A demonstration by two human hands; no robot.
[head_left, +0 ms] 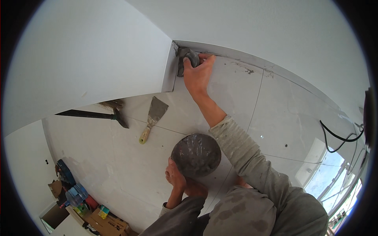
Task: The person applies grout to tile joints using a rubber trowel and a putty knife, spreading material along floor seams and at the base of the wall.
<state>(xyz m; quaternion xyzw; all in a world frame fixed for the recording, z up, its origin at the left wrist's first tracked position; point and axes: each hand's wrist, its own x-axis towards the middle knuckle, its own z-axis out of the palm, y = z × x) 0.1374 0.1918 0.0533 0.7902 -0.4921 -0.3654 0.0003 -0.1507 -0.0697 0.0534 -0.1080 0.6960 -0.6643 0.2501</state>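
Observation:
My right hand (198,76) reaches far forward into the corner where two skirting strips meet. Its thumb and fingers close around a dark grey, smeared pad-like piece (183,67), which sits at the floor against the corner; whether it is a sponge or a float is unclear. Close to my knees, my left hand (175,176) grips the left side of a round dark bowl (197,155) coated inside with grey paste. Left of the bowl, a putty knife (154,114) with a grey-smeared blade and yellowish-green handle lies on the tiles.
Grey skirting (244,57) borders the white walls, with crumbs of grey paste beside it. A broom or brush with a dark handle (84,114) lies left of the putty knife. Cardboard boxes (104,222) and bottles stand lower left. Black cable (340,138) loops at the right.

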